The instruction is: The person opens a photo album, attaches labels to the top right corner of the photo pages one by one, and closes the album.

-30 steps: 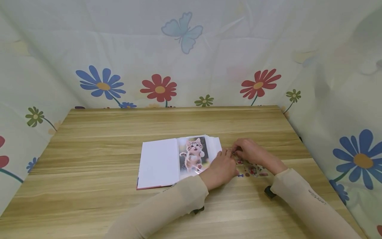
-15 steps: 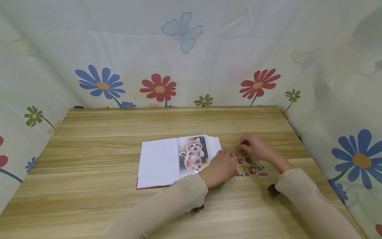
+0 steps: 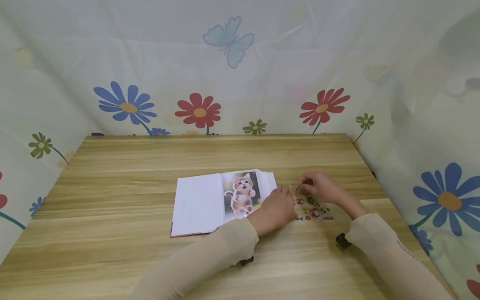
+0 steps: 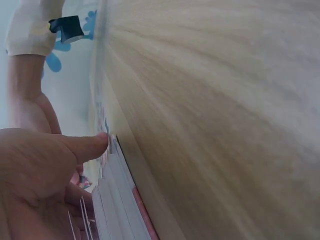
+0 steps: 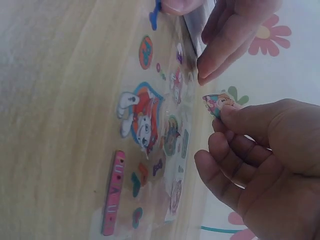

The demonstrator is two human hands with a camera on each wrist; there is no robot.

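My right hand [image 3: 323, 188] pinches a small cartoon sticker [image 5: 218, 103] between thumb and forefinger, the other fingers curling loosely below. It is raised over the far part of a clear sticker sheet [image 3: 316, 214], which bears several stickers: a red-clad puppy [image 5: 144, 117], a pink strip [image 5: 114, 192] and a blue bone. My left hand [image 3: 275, 209] rests across the right edge of an open photo album [image 3: 198, 205], fingers extended. Its thumb [image 4: 90, 147] lies at the sheet's left edge, beside the bone. A kitten picture [image 3: 243, 193] fills the album's right page, partly covered by my left hand.
The wooden table [image 3: 112, 200] extends around the album and sheet. A curtain [image 3: 281, 62] printed with flowers and a butterfly hangs along its back and sides. Dark wrist-camera mounts [image 3: 342, 241] sit under both sleeves.
My right hand has drawn away from the left fingertips, to the right, and the sticker shows in its pinch. The left hand has stayed at the album's edge.
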